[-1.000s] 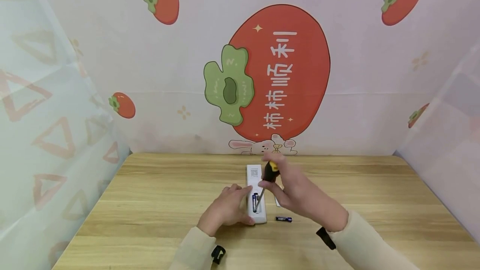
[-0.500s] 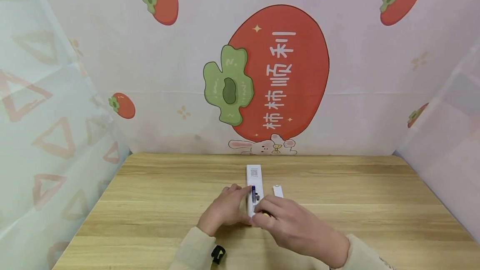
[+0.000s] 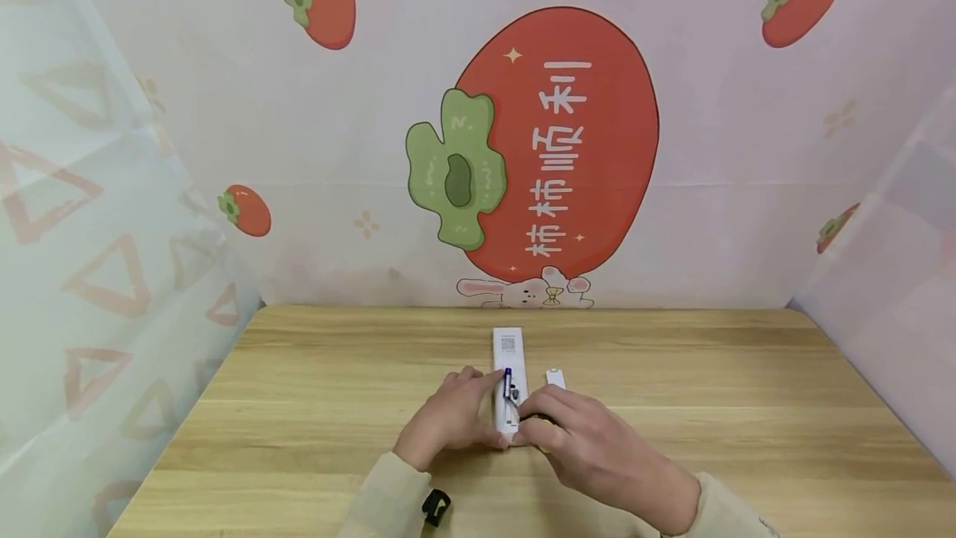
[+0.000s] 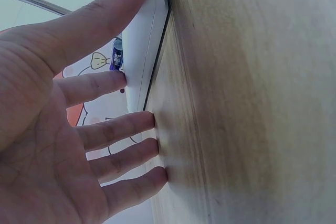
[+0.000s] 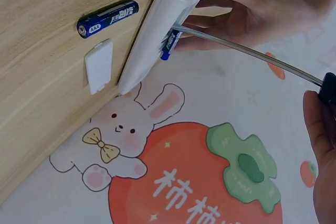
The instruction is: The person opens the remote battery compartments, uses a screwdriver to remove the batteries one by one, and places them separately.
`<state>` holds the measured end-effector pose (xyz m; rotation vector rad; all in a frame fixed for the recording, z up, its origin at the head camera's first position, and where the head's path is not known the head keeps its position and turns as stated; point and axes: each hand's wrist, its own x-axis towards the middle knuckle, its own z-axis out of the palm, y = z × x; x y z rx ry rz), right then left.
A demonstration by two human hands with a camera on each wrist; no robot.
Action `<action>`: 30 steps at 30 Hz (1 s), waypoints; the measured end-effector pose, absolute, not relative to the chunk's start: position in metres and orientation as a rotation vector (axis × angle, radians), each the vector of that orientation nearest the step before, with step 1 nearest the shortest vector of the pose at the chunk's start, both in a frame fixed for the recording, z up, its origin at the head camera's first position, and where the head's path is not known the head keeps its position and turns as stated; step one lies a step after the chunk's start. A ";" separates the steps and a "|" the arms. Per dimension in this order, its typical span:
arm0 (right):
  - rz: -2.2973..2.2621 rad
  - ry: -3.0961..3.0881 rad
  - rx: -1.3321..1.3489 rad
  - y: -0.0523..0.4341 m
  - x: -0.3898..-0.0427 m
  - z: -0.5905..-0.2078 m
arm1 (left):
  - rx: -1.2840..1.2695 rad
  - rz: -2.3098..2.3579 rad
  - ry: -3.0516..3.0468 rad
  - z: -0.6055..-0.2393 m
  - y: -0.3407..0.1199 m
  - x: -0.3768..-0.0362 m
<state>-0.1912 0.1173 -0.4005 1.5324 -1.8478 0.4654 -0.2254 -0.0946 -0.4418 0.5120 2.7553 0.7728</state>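
A white remote control (image 3: pixel 516 361) lies back side up, its battery compartment uncovered. A blue AAA battery (image 3: pixel 508 383) tilts out of it, one end raised. My left hand (image 3: pixel 451 411) steadies the remote, its thumb and index fingertip touching it and its fingers nearly straight. My right hand (image 3: pixel 593 448) grips a screwdriver (image 5: pixel 257 55) by its dark handle, mostly hidden by the hand in the head view. In the right wrist view the metal shaft slants into the compartment, by the raised battery; its tip is hidden.
A second blue AAA battery (image 5: pixel 107 18) lies on the wooden table (image 3: pixel 314 438) beside the remote. Near it is the white battery cover (image 5: pixel 98 67). A printed cloth backdrop (image 3: pixel 709 148) stands behind the table.
My right hand has come down toward the near end of the remote, laying the screwdriver over from steep to low. One end of the battery has risen out of the compartment. My left hand stays put.
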 end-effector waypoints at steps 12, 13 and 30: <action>0.558 -1.831 1.531 0.124 -0.193 -0.404 | 0.517 0.751 2.770 -0.443 -0.093 -0.226; 0.562 -1.836 1.526 0.125 -0.193 -0.403 | 0.515 0.751 2.769 -0.443 -0.093 -0.226; 0.640 -1.811 1.346 0.119 -0.196 -0.396 | 0.517 0.757 2.775 -0.443 -0.093 -0.225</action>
